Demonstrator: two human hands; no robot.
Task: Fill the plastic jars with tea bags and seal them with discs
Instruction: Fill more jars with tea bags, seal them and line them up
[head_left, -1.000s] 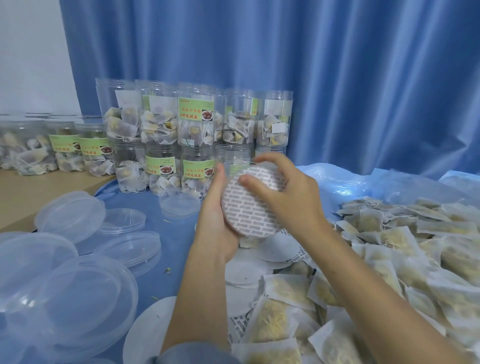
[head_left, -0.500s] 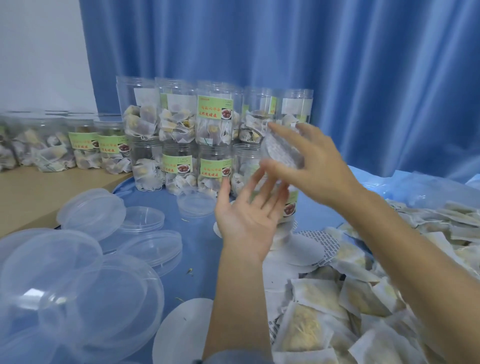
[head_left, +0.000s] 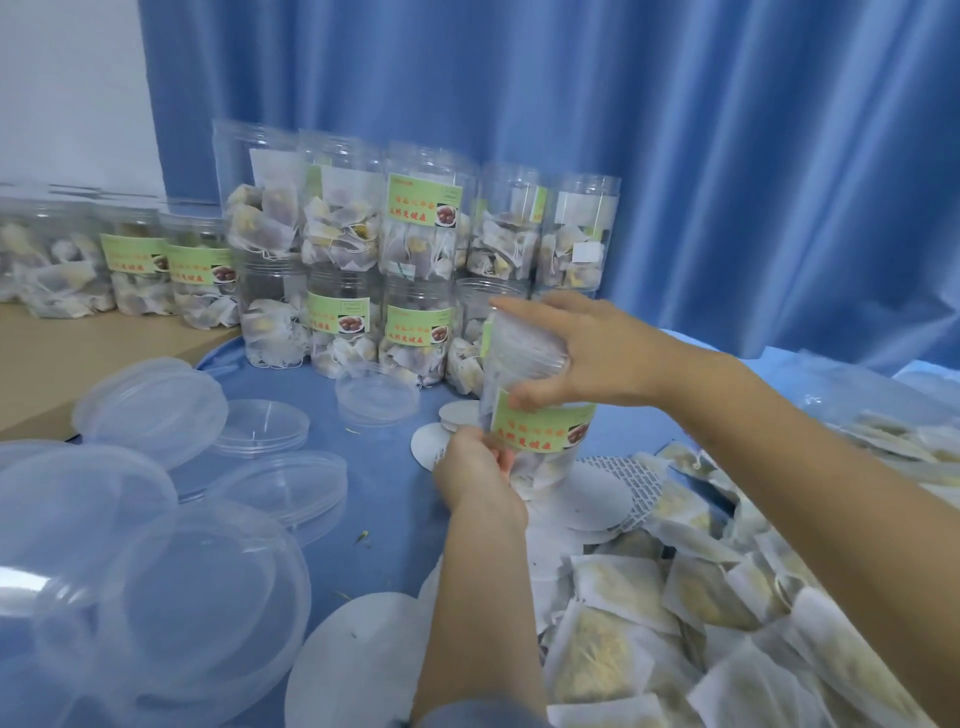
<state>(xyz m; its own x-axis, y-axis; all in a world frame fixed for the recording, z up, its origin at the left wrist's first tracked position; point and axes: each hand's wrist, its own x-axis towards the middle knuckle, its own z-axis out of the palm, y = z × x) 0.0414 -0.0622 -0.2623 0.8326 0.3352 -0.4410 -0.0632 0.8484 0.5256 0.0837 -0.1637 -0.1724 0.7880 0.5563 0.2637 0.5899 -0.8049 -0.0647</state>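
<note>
Plastic jar: clear, upright on blue table, centre of view, tea bags inside; green label, red writing too blurred to read, small dark food picture. Right hand curls over jar top, thumb on label. Left hand pinches jar's lower side. Filled jars stacked two high behind. Clear lids left, loose tea bags right, white discs around jar. Blue curtain behind.
</note>
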